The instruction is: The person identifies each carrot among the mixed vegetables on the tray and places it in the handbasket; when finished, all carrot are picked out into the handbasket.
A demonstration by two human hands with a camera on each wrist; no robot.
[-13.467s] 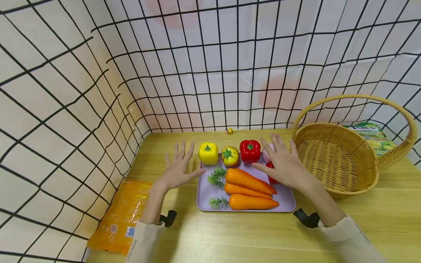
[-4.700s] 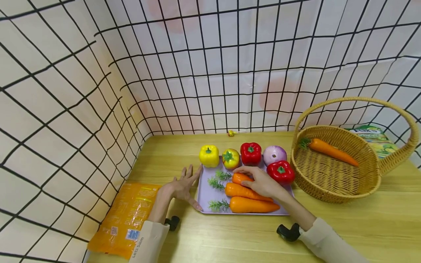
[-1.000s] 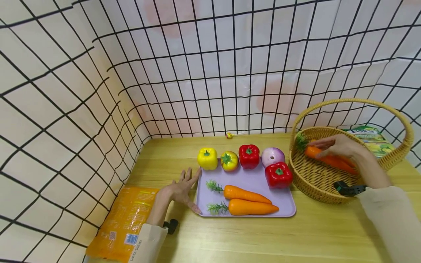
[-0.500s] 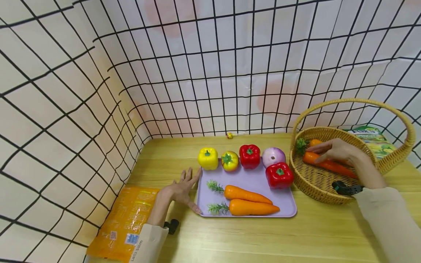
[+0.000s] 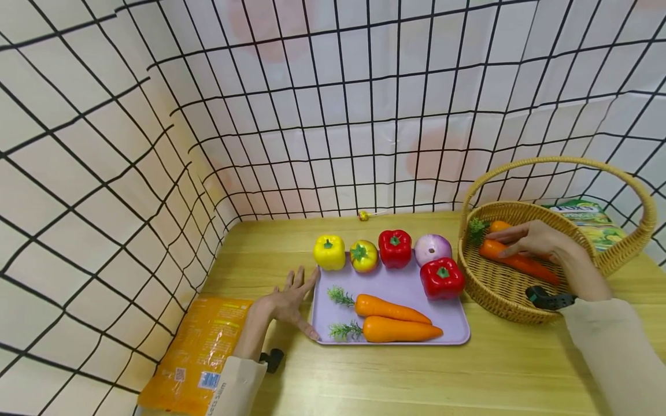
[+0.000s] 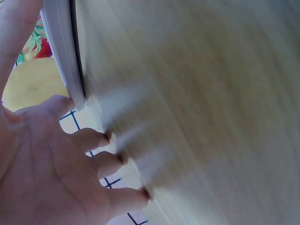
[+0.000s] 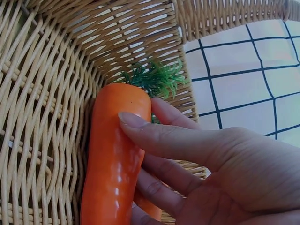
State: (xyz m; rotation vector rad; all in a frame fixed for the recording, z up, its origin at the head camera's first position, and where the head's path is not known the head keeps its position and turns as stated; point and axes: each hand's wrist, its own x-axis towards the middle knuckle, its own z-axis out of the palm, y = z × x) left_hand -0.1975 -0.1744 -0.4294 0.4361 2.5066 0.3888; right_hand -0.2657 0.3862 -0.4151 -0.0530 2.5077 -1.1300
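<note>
Inside the wicker basket (image 5: 499,305), my right hand (image 5: 543,245) holds an orange carrot (image 7: 112,159), thumb on its near side and fingers behind it. A second carrot (image 5: 500,226) lies behind, mostly hidden by the hand. My left hand (image 5: 288,303) spreads its fingers at the left edge of the lilac tray (image 5: 385,279), thumb by the front corner. Two carrots with green tops, an upper carrot (image 5: 390,308) and a lower carrot (image 5: 400,330), lie on the tray.
Along the tray's back sit a yellow bell pepper (image 5: 329,252), a yellow-red fruit (image 5: 363,256), a red bell pepper (image 5: 395,249), a purple onion (image 5: 433,247) and another red pepper (image 5: 442,278). An orange packet (image 5: 203,346) lies left; a lollipop (image 5: 363,215) lies behind. The basket's handle (image 5: 562,160) arches up.
Since 4.7 seconds ago, my right hand has carried a carrot from the tray into the basket. Over the last second that carrot has shifted slightly toward the basket's front. The left hand stays put.
</note>
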